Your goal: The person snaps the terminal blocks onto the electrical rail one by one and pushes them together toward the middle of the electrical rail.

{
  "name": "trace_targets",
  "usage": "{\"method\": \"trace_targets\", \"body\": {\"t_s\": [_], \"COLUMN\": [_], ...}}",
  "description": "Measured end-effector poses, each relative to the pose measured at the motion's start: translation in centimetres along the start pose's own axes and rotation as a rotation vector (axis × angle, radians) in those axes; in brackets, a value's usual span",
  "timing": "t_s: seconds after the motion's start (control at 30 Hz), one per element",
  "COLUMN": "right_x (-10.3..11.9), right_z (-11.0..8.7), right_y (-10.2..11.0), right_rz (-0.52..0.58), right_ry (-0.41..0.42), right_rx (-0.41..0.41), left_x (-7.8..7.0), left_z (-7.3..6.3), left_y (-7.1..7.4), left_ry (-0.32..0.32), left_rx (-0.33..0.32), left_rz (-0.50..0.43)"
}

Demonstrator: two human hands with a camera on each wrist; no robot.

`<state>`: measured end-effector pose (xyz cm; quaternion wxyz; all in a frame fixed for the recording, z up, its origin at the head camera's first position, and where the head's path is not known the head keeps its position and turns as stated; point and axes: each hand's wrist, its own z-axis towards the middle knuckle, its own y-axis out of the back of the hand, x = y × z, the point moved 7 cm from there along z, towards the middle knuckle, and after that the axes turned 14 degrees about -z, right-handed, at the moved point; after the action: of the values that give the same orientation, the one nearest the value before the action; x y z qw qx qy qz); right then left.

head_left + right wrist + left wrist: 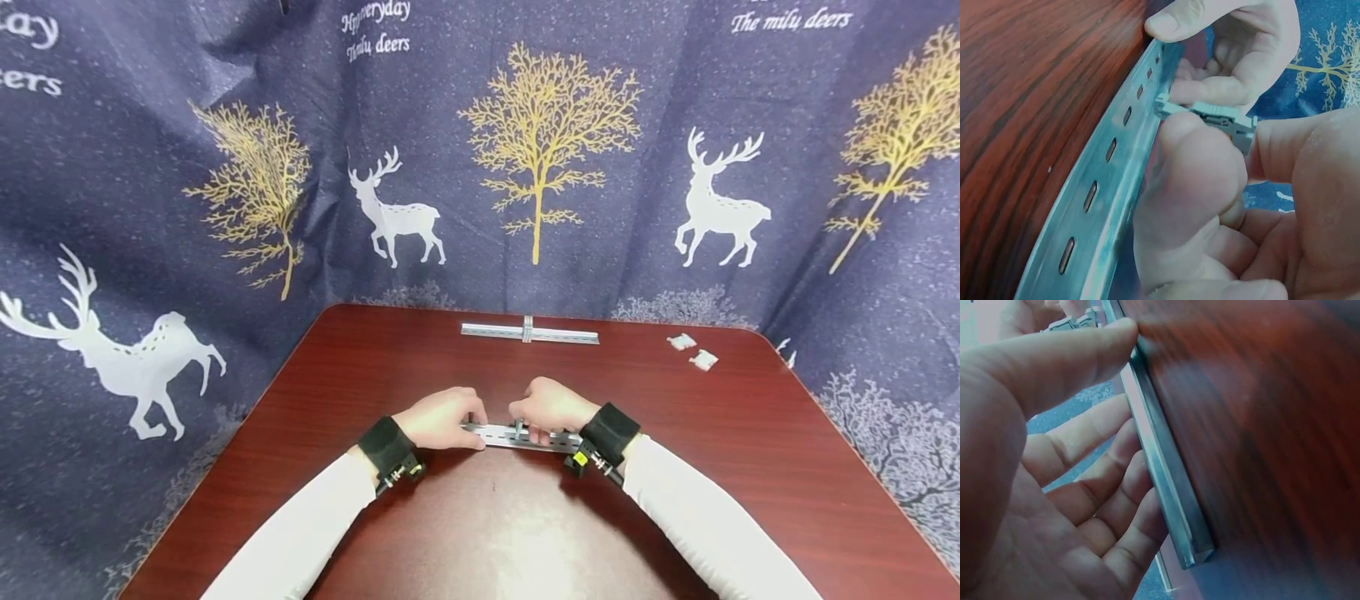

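A slotted metal DIN rail (498, 436) lies across the table in front of me. My left hand (444, 419) grips its left part, the thumb on the near edge and the fingers along the far edge, as the left wrist view shows. Between thumb and fingers, my right hand (557, 407) pinches a small grey terminal block (1222, 120). One end of the block meets the rail's far edge in the right wrist view; whether it is clipped on I cannot tell. The right fingers cover part of the block.
Farther back on the dark red table (390, 358) lies a second rail (491, 330) with a grey block (527, 329) across its middle. Two pale small blocks, one (682, 342) behind the other (703, 360), lie at the back right. A patterned curtain (600, 208) hangs behind.
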<state>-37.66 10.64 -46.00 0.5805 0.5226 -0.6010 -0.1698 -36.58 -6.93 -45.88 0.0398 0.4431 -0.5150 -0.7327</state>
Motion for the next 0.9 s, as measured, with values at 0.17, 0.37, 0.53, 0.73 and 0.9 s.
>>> {"method": "trace_targets", "body": {"t_s": [0.17, 0.37, 0.53, 0.73, 0.9], "right_x": [0.2, 0.0, 0.0, 0.0, 0.2], "right_z": [0.2, 0.8, 1.3, 1.5, 1.2], "right_y": [0.0, -0.3, -0.7, -0.9, -1.2], "right_rz": [0.0, 0.007, 0.032, 0.023, 0.028], "right_ry": [-0.029, -0.051, -0.048, -0.061, -0.052], "right_rx": [0.013, 0.013, 0.022, 0.034, 0.05], "left_x": [-0.1, 0.0, 0.0, 0.0, 0.0], "left_z": [-0.1, -0.1, 0.0, -0.1, 0.0], "left_y": [0.2, 0.1, 0.0, 0.1, 0.0], "left_ry": [0.006, 0.009, 0.006, 0.009, 0.01], "left_rx": [-0.003, 0.0, 0.001, -0.005, -0.008], "left_rz": [-0.006, -0.009, -0.019, -0.027, -0.024]}}
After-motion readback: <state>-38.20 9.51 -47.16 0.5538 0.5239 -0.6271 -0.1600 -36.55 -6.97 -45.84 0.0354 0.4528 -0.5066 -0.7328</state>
